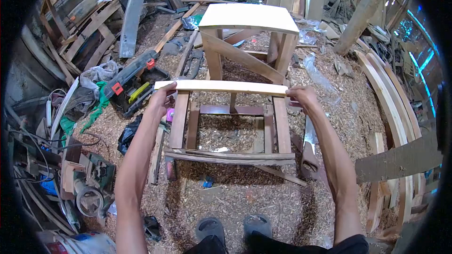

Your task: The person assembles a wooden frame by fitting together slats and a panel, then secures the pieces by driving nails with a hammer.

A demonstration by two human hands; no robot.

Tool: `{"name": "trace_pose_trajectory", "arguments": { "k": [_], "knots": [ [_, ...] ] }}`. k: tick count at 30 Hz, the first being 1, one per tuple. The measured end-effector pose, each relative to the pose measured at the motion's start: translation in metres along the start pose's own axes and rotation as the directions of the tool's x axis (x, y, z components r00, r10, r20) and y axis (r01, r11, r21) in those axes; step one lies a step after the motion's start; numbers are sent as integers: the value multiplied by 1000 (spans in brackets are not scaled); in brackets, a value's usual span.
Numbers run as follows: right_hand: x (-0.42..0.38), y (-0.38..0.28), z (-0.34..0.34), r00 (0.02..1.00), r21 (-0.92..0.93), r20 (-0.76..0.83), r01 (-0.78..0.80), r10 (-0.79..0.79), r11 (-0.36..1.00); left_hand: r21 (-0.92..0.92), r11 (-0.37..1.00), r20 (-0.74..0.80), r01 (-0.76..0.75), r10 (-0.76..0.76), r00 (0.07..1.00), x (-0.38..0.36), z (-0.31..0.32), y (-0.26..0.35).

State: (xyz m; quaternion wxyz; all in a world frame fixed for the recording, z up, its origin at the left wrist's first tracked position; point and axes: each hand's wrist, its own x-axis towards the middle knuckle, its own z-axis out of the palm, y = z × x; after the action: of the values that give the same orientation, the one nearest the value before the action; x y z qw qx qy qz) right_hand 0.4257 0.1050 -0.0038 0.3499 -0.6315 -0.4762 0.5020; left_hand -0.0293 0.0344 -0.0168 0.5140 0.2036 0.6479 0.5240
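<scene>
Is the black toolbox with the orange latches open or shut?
Open: its grey lid is swung back, and a long yellow tool shows inside.

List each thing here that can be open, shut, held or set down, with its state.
Toolbox: open
Board: held at both ends, across the frame
Left hand: gripping
Right hand: gripping
Frame: open-topped
Saw: set down
Sandals: worn
</scene>
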Motion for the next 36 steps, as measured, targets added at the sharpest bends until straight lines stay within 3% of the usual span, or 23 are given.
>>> {"name": "trace_pose_trajectory", "arguments": {
  "k": [3, 7, 10, 19, 21, 27, 29, 36],
  "knots": [
    [-52, -16, -7, 997, -68, 81, -13, 19, 998, -163, 985, 78, 51, -39, 996, -26, -20, 0],
    [-108, -8, -25, 986, -118, 159, -26, 45, 993, 60, 997, 210, 51, -63, 976, -87, -44, -3],
    [-133, 8, -36, 980, -282, 165, -58, 108, 958, 153, 982, 159, 109, -133, 978, -106, -62, -29],
    [-153, 27, -35, 975, -279, 197, -49, 106, 959, 153, 988, 181, 31, -59, 982, -111, -79, -54],
    [-155, 29, -35, 971, -263, 212, -53, 111, 963, 106, 992, 281, 73, -100, 955, -104, -86, -58],
    [-164, 28, -35, 962, -198, 255, -47, 98, 979, 139, 987, 250, 80, -113, 962, -128, -82, -53],
    [-170, 20, -34, 965, -264, 233, -54, 118, 963, 166, 983, 243, 83, -123, 962, -123, -87, -53],
    [-169, 24, -36, 970, -243, 220, -45, 100, 969, 77, 986, 238, 147, -162, 958, -128, -93, -51]
  ]
}}
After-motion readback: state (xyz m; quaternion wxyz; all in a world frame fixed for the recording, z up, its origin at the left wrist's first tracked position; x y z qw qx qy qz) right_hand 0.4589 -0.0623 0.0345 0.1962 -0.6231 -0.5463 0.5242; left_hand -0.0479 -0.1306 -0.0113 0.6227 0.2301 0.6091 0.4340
